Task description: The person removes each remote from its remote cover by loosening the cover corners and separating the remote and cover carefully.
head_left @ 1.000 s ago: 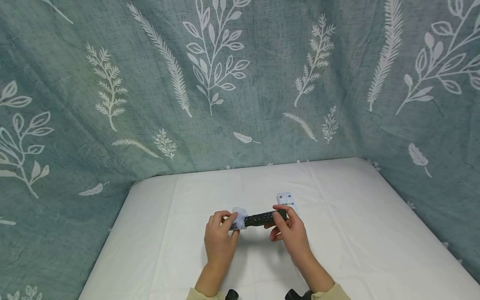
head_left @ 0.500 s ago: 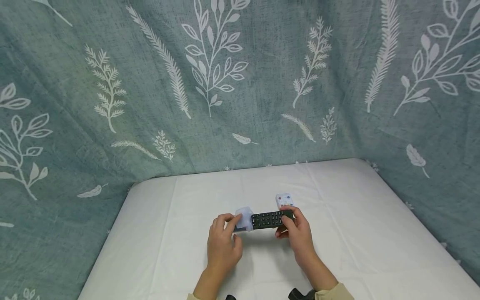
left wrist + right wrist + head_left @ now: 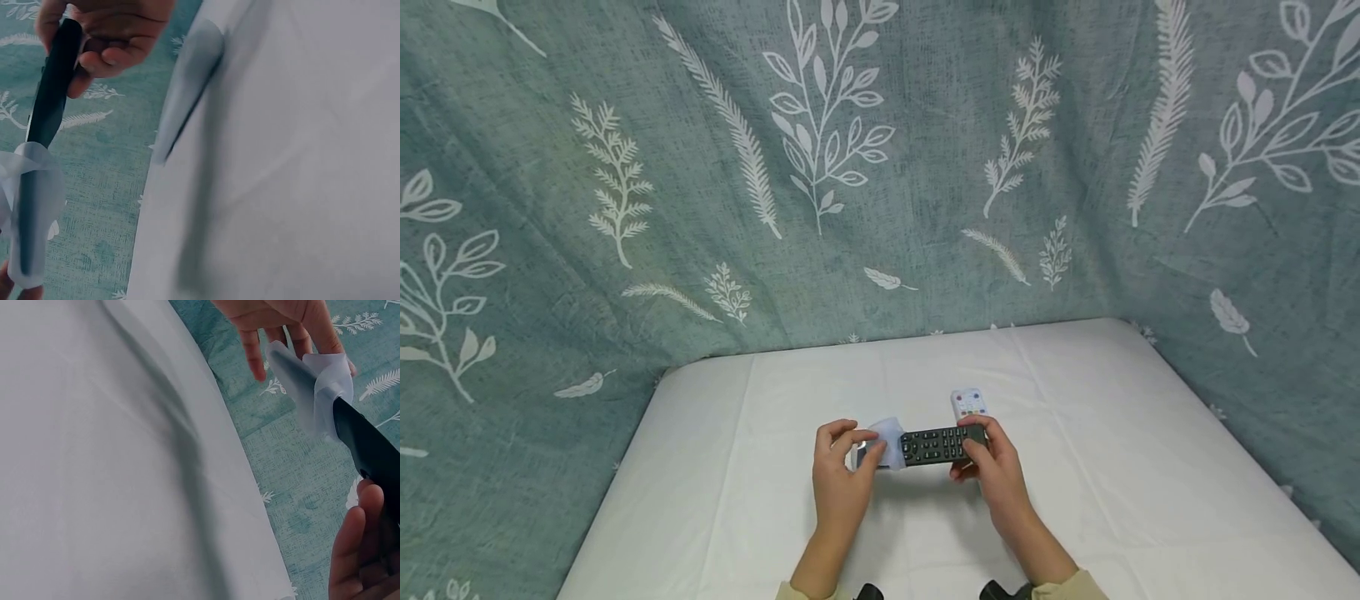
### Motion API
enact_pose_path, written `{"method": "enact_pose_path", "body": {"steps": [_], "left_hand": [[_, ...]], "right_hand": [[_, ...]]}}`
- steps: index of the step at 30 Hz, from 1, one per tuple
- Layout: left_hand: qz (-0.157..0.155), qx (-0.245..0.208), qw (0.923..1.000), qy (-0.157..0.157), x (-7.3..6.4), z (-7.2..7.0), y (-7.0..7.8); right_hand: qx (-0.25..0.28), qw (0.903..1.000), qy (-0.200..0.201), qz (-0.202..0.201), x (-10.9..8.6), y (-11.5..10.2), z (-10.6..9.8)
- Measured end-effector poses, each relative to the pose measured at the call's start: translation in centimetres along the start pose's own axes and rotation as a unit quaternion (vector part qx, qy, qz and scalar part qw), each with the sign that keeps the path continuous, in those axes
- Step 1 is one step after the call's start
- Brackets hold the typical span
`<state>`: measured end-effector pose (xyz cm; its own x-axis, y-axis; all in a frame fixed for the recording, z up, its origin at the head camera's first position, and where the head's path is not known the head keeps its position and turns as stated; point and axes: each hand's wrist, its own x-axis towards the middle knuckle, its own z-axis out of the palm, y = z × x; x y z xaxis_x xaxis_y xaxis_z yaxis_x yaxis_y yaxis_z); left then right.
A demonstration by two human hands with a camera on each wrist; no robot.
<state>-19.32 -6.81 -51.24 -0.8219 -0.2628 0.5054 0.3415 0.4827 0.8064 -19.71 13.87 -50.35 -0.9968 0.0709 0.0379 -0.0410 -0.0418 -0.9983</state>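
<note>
In the head view a black remote control (image 3: 934,446) is held level above the table. A translucent, soft sleeve (image 3: 890,440) covers its left end, and part of the sleeve is folded back over itself. My right hand (image 3: 996,467) grips the bare right end, thumb on the button face. With thumb and index finger, my left hand (image 3: 842,475) pinches the sleeve near its folded part. From the left wrist the sleeve (image 3: 37,219) appears to hang loosely around the remote (image 3: 56,81). The right wrist view shows the left hand's fingers (image 3: 253,356) behind the sleeve.
A white remote (image 3: 968,402) with coloured buttons lies on the white-covered table (image 3: 805,375), just beyond the right hand. Green leaf-patterned cloth (image 3: 880,167) hangs behind and around the table.
Both hands and the black remote have shifted slightly right, and its button face has turned more upward. The left hand's thumb dropped away from the sleeve, then came back onto it.
</note>
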Motion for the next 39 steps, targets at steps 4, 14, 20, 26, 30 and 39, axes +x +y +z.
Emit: {"method": "enact_pose_path", "body": {"steps": [4,14,20,26,30,39], "left_hand": [[-0.088,-0.082,0.9925,-0.018,0.2,-0.1,0.1],[-0.225,-0.209,0.949,-0.07,0.6,-0.3,0.2],[-0.255,-0.231,0.9339,-0.097,0.5,-0.4,0.3],[-0.255,-0.232,0.9347,-0.085,0.4,-0.4,0.5],[-0.255,-0.238,0.9339,-0.077,0.4,-0.4,0.5],[-0.254,-0.245,0.9332,-0.065,0.4,-0.5,0.6]], "right_hand": [[0.008,0.9999,-0.012,-0.004,-0.2,0.2,0.0],[0.022,0.9987,-0.04,-0.021,-0.3,0.7,-0.4],[0.009,0.9976,-0.063,-0.027,-0.1,0.9,-0.8],[-0.033,0.9961,-0.063,-0.052,-0.1,1.4,-0.9],[-0.044,0.9956,-0.054,-0.063,0.0,1.7,-0.9],[-0.039,0.9964,-0.046,-0.06,0.1,2.0,-1.2]]}}
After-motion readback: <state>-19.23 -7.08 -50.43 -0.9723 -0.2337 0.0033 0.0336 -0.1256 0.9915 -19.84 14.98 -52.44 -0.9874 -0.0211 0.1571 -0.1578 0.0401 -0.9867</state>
